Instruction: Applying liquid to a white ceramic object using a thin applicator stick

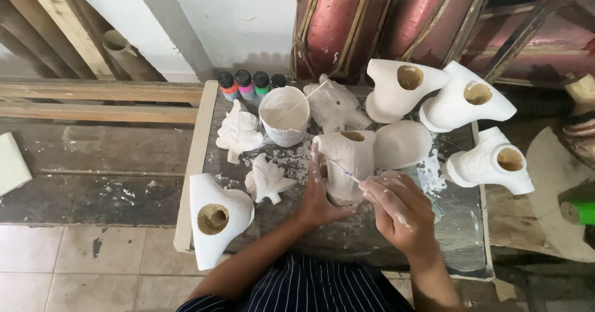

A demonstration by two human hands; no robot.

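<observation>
My left hand (pixel 320 195) grips the side of a white hollow figure (pixel 349 161) standing on the paint-spattered work table (pixel 458 231). My right hand (pixel 396 210), smeared with white paint, pinches a thin brush (pixel 343 169) whose tip touches the figure's front. Just beyond the figure stands a white cup of white paint (pixel 284 115) with a stick in it.
Several white figures lie around: one with a round hole (pixel 215 216) at the near left, two leaf-like ones (pixel 238 133) (pixel 268 179), three holed ones at the right (pixel 496 161). Small paint bottles (pixel 245 84) line the table's far edge. Wooden planks lie left, a green object (pixel 579 212) right.
</observation>
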